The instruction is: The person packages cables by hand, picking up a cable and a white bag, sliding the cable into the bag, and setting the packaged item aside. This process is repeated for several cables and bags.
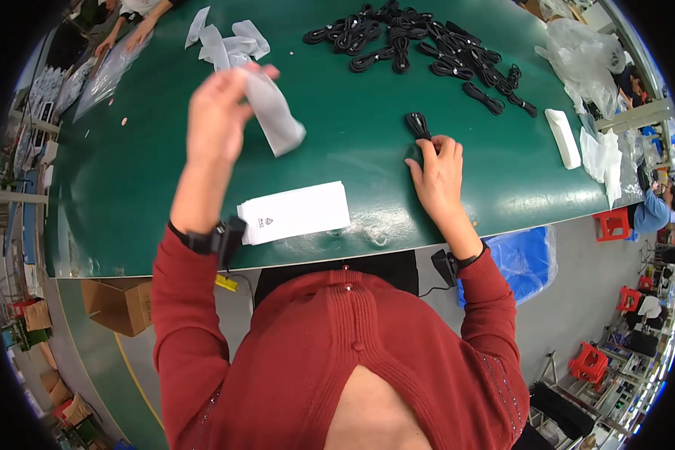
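Observation:
My left hand (pixel 217 116), a little blurred, is raised over the left part of the green table and pinches the upper end of a white translucent pouch (pixel 275 112). The pouch hangs slanting down to the right; I cannot make out what is inside it. At the right, my right hand (pixel 441 176) rests on the table, its fingers closed on the near end of a small coiled black cable (pixel 418 124). Between the hands, near the front edge, lies a neat stack of flat white pouches (pixel 300 214) with small dark print.
Several white pouches (pixel 229 46) lie loosely at the back left. A large heap of coiled black cables (pixel 397 37) spreads over the back right. A white roll (pixel 562 139) and crumpled clear plastic (pixel 583 52) lie at the right edge. Another person's hands (pixel 131 37) handle clear film far left.

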Demonstrator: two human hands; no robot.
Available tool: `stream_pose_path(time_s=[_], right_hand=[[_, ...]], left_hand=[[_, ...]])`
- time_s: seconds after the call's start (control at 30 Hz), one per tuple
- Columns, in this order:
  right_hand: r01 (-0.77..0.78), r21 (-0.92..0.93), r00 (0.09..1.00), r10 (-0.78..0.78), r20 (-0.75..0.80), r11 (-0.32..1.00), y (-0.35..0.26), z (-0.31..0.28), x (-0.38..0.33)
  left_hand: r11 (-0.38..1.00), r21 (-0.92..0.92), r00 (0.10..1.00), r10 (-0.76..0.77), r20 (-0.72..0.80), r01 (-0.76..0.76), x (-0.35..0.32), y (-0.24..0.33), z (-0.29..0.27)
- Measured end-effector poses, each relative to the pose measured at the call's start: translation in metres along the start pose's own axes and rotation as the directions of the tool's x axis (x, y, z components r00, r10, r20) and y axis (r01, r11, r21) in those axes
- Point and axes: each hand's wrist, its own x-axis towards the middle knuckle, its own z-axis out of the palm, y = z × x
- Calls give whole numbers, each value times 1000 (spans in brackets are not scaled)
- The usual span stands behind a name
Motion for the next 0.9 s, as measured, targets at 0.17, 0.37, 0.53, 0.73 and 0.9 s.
stream_pose_path(time_s=[0.17, 0.37, 0.53, 0.73, 0.9], right_hand=[[-52, 4, 995, 52, -89, 999, 21, 12, 5], [-294, 506, 955, 276, 112, 811, 10, 9, -4], [-141, 631, 988, 66, 140, 763, -26, -7, -25], [191, 547, 971, -239, 18, 815, -44, -29, -38], [365, 473, 916, -400, -30, 802, -45, -35, -44]], left_hand=[[735, 628, 865, 464, -192, -255, 3, 7, -14], [573, 777, 959, 62, 276, -261, -103, -55, 35], [373, 844, 920, 86, 383, -386, -129, -82, 57], [479, 847, 965, 8, 261, -233, -130, -93, 55], [691, 723, 994, -72, 77, -6, -133, -96, 51]])
